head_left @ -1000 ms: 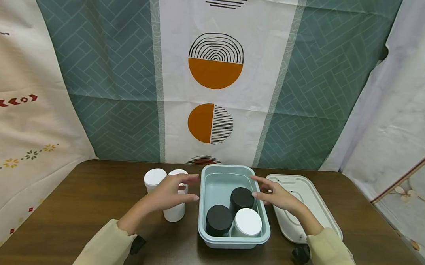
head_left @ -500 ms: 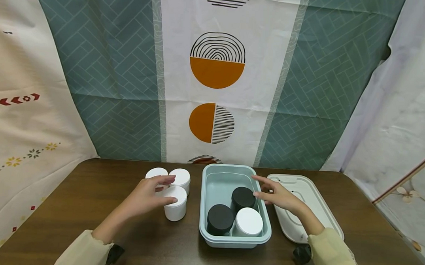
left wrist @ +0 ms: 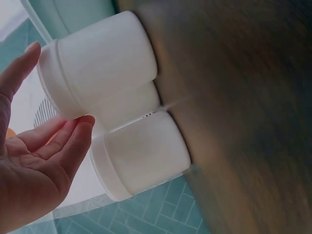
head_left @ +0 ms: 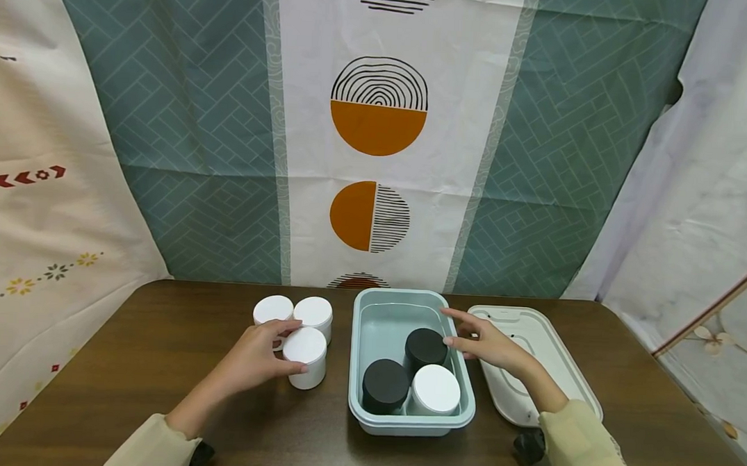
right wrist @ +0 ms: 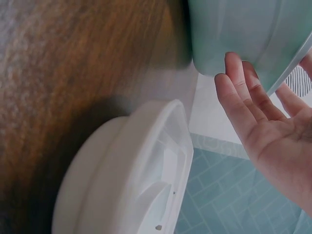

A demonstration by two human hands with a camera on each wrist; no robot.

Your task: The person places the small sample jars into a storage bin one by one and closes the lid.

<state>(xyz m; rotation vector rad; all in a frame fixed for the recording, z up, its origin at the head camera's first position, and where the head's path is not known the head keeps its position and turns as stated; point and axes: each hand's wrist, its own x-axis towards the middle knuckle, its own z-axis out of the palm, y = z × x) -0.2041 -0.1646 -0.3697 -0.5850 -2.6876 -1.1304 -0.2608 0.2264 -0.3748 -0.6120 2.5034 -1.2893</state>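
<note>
Three white lidded jars stand close together left of the bin. Around the lid of the front white jar (head_left: 306, 348), my left hand (head_left: 252, 356) has its thumb on the near side and fingers on the far side. The left wrist view shows that hand (left wrist: 46, 146) at the lid of this jar (left wrist: 102, 63). A pale blue plastic bin (head_left: 358, 371) holds two black-lidded jars (head_left: 385, 386) and one white-lidded jar (head_left: 435, 390). My right hand (head_left: 487, 342) rests at the bin's right rim, fingers fairly straight, some along its outer wall (right wrist: 243, 29).
A white bin lid (head_left: 568, 370) lies on the brown table (head_left: 174, 349) right of the bin, partly under my right forearm. The other two white jars (head_left: 314, 312) stand just behind the front one. A patterned cloth (head_left: 225, 185) hangs at the back.
My left hand has moved left from beside the bin, then closed in on the front white jar. The right hand has stayed at the bin's rim. The jars in the bin have not moved.
</note>
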